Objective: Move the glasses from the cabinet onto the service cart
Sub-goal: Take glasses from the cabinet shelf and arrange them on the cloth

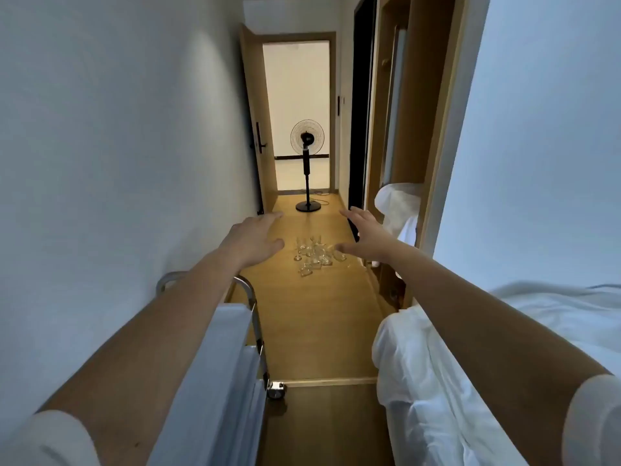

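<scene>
1. Two hands are in view, both empty. The left hand (255, 237) and right hand (366, 237) are stretched forward with straight, spread fingers and grip nothing.
2. Location of the task items: the glasses (314, 253) stand in a tight cluster on the wooden floor (319, 324) of the passage. In this view they appear between the two hands but beyond them, with no contact. They are neither in the cabinet (413, 95) at the right nor on the service cart (218, 364) at the lower left.
3. Hazard, breakage: the glasses touch one another, and some appear to lie tilted. Lifting one out of the middle is likely to knock its neighbours over.
4. Hazard, tripping: the cluster sits in the middle of the narrow passage. A step forward without looking down could strike it.
5. Hazard, carrying: the cart is well apart from the cluster, and the bed (437, 381) narrows the gap beside it. Carrying several glasses at once raises the risk of dropping one.
6. Hazard, cart movement: the cart stands on a caster (277, 390). It may roll if pushed during loading.
7. Counts:
   - Hands: two.
   - Glasses: roughly a dozen; too small and too overlapped for an exact count.
   - Service cart: one.
   - Standing fan (307, 139): one, in the doorway beyond the glasses.
</scene>
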A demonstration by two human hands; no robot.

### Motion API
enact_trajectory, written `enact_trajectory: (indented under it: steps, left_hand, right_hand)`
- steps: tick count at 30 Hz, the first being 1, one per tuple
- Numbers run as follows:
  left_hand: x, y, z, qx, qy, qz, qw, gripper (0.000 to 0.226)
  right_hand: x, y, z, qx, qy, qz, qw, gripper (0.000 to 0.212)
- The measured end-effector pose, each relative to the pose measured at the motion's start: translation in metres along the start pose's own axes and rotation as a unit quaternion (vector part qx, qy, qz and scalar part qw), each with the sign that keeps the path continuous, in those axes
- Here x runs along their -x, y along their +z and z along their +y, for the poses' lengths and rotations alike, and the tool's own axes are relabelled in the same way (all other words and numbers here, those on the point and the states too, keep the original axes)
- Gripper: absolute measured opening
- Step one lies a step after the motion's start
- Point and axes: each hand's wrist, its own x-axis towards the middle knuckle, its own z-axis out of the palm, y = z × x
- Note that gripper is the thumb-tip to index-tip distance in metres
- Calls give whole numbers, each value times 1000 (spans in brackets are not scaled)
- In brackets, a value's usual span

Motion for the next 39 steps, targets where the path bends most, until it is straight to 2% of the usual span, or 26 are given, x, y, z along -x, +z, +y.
enact_trajectory:
  steps: [3,6,11,17,22,31,39]
  left_hand:
    - [-40,34,-10,19,-20,-19,999,63]
    - [-85,77,-17,-2,-41,-76,996,65]
    - [-156,126,-23,37,-70,-97,992,63]
    - [-217,191,-51,37,-87,-157,983,65]
    - [-277,244,-83,54,-84,-186,977,66]
    - [-433,301,-169,91,-59,-206,972,67]
    - [-547,340,-243,88,-62,-236,966,66]
  right_hand:
    - [-37,5,37,-16,18,-2,1000,86]
    - [-83,18,80,-11,34,-38,999,89]
    - [-153,42,132,-30,52,-86,995,83]
    - [-208,92,189,10,57,-159,986,81]
    - [-261,132,227,43,62,-179,981,79]
    - [-421,182,251,11,119,-162,979,82]
    - [-546,217,266,-44,158,-183,969,83]
